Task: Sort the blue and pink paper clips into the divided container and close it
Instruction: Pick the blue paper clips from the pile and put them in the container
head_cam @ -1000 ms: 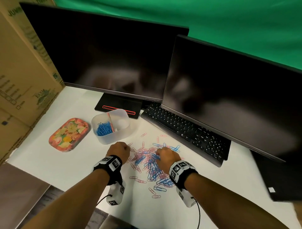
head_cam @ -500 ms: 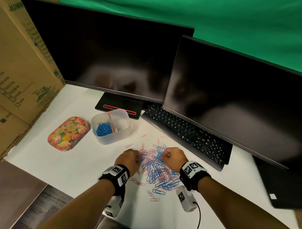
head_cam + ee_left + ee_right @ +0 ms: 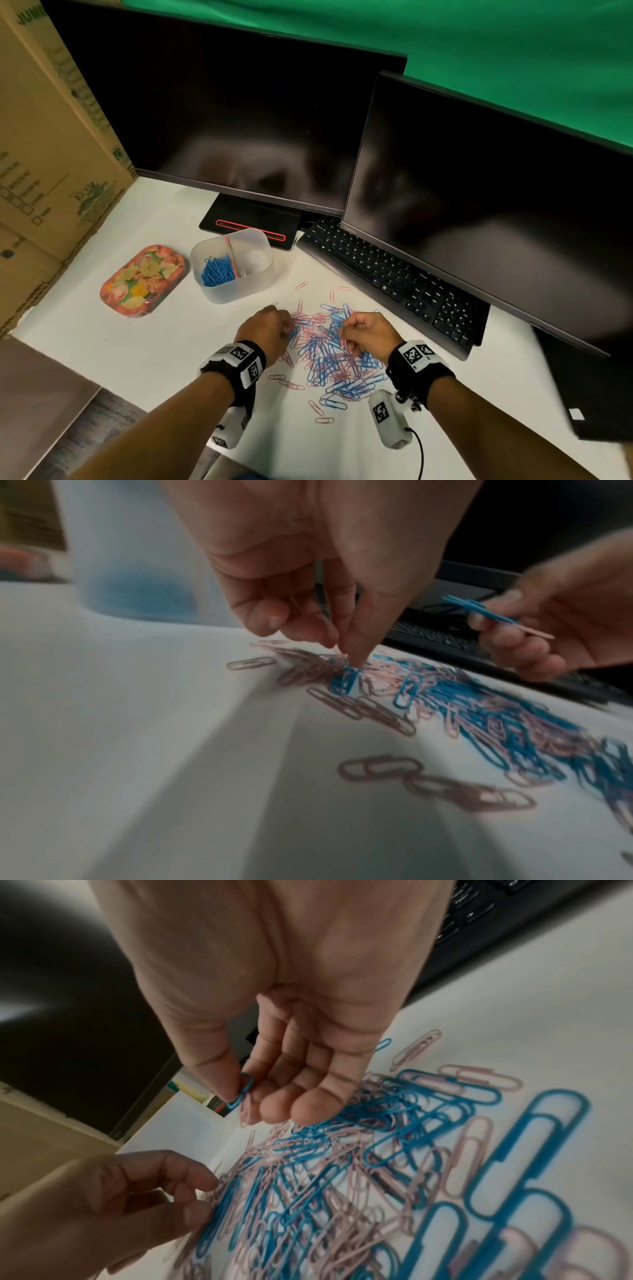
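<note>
The right hand's (image 3: 274, 993) thumb and forefinger pinch a blue paper clip (image 3: 241, 1091) above the heap, the other fingers (image 3: 315, 1104) curled loosely beneath it; the left wrist view shows a pale pink clip (image 3: 534, 633) caught in the same pinch, sticking out behind the blue one. The left hand (image 3: 308, 547) points its fingertips (image 3: 356, 656) down into the near-left edge of the heap, thumb and forefinger closing on a blue clip (image 3: 344, 681) that still touches the table; whether it is already gripped or only pressed I cannot tell through the blur.

Between and below both hands lies the mixed heap of blue and pink paper clips (image 3: 329, 353), tangled in the middle, with single pink ones scattered around its edges. It rests on a white table (image 3: 120, 342).

Behind and left of the heap, well apart from it, stands the translucent divided container (image 3: 236, 284), open. Its left compartment holds blue clips (image 3: 217, 270); the right compartment looks almost bare. A thin pink-edged divider (image 3: 231, 255) separates them. Just beside the container on its left lies a floral lid (image 3: 144, 279), flat on the table.

Farther back stand two dark monitors (image 3: 239, 120), with a black keyboard (image 3: 394, 277) beneath the right one and cardboard boxes (image 3: 44, 154) at the left.
</note>
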`<control>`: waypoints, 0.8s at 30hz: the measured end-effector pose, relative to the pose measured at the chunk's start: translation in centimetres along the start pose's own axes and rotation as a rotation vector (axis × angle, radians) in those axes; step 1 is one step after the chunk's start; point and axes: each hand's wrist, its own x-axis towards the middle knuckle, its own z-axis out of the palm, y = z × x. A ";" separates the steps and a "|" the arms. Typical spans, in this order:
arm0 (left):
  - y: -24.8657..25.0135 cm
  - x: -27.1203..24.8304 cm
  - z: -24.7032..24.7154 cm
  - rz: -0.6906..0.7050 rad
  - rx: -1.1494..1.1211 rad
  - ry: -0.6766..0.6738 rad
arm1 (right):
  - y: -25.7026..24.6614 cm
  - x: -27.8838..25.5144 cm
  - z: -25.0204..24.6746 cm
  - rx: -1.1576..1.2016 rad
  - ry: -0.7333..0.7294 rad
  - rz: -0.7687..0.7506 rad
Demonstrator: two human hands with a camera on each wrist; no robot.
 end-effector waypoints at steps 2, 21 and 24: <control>0.6 -0.1 0.1 0.025 0.073 -0.038 | 0.1 0.2 0.3 -0.074 0.024 0.009; 0.9 -0.4 -1.5 -0.170 -0.821 -0.015 | -1.0 0.7 1.4 -0.268 0.113 -0.186; 1.7 -0.7 -2.3 -0.180 -1.075 -0.056 | -2.7 0.5 2.4 -0.221 0.083 -0.235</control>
